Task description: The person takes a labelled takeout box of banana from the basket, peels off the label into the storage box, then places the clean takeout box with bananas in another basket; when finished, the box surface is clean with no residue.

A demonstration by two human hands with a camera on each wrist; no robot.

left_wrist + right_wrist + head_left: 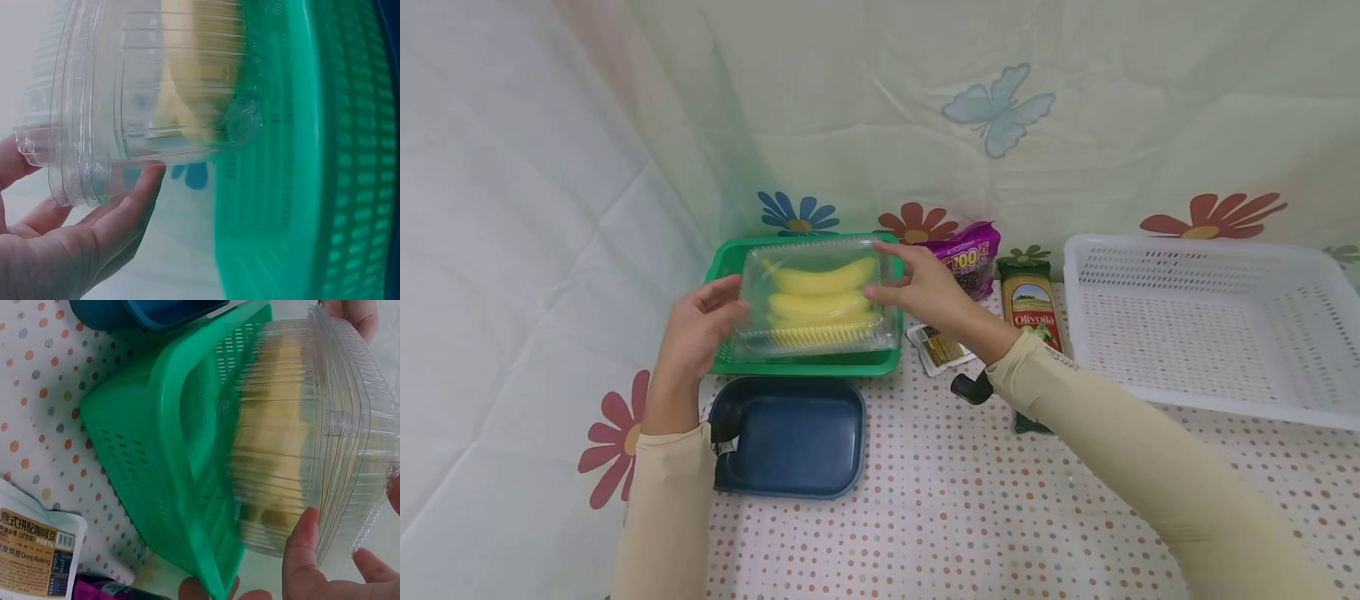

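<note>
A clear plastic clamshell box (835, 339) with several yellow bananas (823, 279) inside is held over the green basket (808, 368). My left hand (694, 332) grips its left end, thumb on one side and fingers on the other, as the left wrist view shows. At the opposite end my right hand (934, 290) holds the box, its thumb (302, 547) pressed on the side wall. The lid is closed in the right wrist view, and the box is tilted, its bananas visible through the plastic.
In front of the green basket stands a dark blue tub (797, 442). To the right are a purple bag (981, 254), a small coffee pouch (936, 350) and an Olivoilà pack (1033, 308). A large white basket (1172, 342) stands farther right. Fabric walls rise behind and left.
</note>
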